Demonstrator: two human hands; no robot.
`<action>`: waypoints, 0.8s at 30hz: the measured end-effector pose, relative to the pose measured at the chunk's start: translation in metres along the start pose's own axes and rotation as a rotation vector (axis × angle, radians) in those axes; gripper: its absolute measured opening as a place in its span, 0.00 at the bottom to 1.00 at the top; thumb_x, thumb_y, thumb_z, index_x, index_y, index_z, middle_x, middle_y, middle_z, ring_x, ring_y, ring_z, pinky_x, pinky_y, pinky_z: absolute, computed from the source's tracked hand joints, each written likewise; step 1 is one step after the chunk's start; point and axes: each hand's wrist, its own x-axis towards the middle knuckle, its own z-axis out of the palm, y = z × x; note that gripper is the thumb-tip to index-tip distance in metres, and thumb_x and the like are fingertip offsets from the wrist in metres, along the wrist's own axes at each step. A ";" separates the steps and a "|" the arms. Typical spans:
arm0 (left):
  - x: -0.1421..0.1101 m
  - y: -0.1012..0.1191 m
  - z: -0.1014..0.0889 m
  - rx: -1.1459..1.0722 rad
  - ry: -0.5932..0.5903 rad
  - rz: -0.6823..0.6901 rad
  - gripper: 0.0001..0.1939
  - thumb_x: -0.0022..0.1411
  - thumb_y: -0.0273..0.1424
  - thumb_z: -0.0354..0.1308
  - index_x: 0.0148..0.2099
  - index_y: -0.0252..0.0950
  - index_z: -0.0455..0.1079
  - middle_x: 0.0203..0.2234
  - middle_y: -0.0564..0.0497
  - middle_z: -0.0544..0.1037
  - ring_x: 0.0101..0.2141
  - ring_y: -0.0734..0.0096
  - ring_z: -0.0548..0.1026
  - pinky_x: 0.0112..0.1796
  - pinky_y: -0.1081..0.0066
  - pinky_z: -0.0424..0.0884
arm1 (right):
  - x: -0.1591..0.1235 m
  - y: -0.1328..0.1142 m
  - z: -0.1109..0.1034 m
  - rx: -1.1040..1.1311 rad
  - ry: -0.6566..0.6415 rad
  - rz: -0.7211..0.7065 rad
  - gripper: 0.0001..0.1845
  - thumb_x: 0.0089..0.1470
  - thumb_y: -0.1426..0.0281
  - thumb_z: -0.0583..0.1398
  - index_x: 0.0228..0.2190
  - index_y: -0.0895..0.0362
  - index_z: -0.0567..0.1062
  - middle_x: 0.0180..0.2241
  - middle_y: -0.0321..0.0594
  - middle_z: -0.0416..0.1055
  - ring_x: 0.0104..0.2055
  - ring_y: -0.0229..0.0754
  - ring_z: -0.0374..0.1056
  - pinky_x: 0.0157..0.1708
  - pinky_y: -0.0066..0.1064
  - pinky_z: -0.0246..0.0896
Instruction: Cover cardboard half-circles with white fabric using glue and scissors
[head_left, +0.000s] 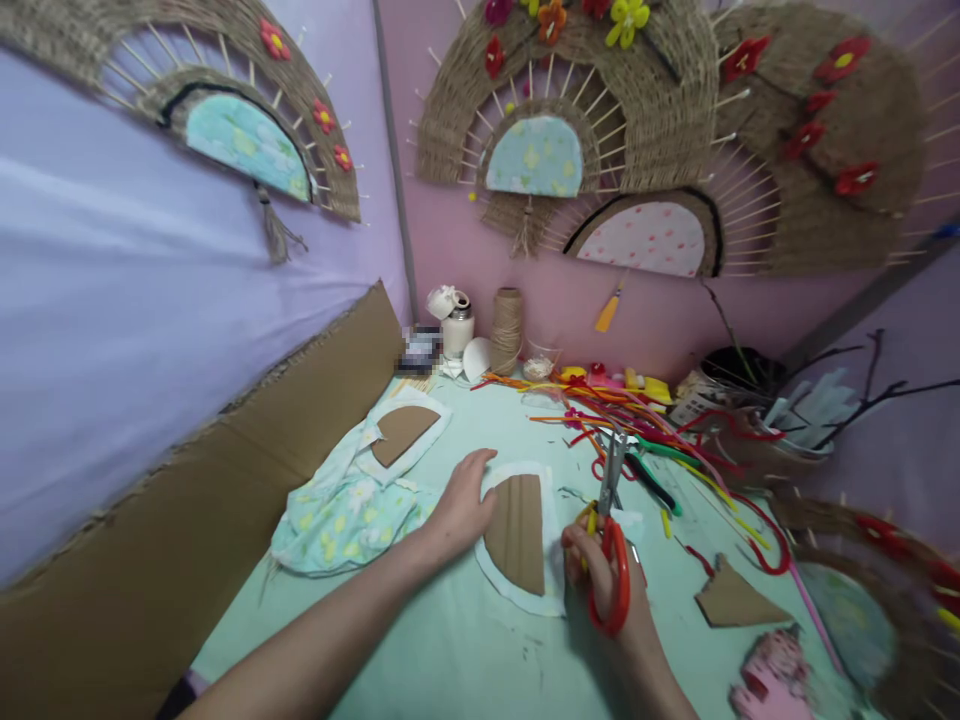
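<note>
My left hand [459, 508] rests at the left edge of a half-circle of cardboard [516, 535], its fingers stretched out and holding nothing. A pale fabric piece [553, 545] lies under that cardboard and shows as a border around it. In my right hand [596, 575] are scissors with red-orange handles [619, 575], blades pointing away from me. To the left, a second cardboard half-circle [405, 432] lies on pale cloth, partly covered by a fold. Crumpled floral fabric [345, 525] lies beside my left forearm.
A long cardboard panel [225, 470] stands along the left. Colourful pipe cleaners [637, 410], green-handled pliers [660, 485] and a cardboard scrap [739, 595] lie to the right. A twine cone [507, 330] and a white jar [457, 330] stand at the back. Woven fans [450, 140] hang on the wall.
</note>
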 end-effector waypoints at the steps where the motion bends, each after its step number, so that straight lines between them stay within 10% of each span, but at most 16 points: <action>1: -0.003 -0.001 0.005 -0.021 0.006 0.010 0.29 0.51 0.20 0.49 0.57 0.32 0.61 0.57 0.40 0.66 0.58 0.60 0.62 0.59 0.59 0.55 | 0.000 0.001 0.000 -0.016 -0.029 0.024 0.15 0.52 0.57 0.61 0.25 0.55 0.68 0.14 0.31 0.61 0.17 0.36 0.57 0.19 0.28 0.51; 15: 0.005 0.021 0.008 -0.694 -0.058 -0.531 0.27 0.48 0.25 0.57 0.53 0.35 0.62 0.49 0.40 0.72 0.45 0.61 0.73 0.45 0.65 0.66 | 0.006 -0.004 0.002 0.300 -0.058 0.197 0.16 0.51 0.60 0.60 0.20 0.57 0.67 0.12 0.29 0.57 0.15 0.31 0.52 0.16 0.24 0.48; 24: -0.009 0.032 0.003 -0.618 -0.264 -0.239 0.37 0.47 0.27 0.63 0.61 0.37 0.59 0.51 0.43 0.72 0.50 0.56 0.70 0.50 0.64 0.63 | 0.009 0.000 0.000 0.335 -0.039 0.201 0.14 0.49 0.62 0.61 0.20 0.57 0.68 0.14 0.31 0.63 0.15 0.31 0.53 0.17 0.25 0.50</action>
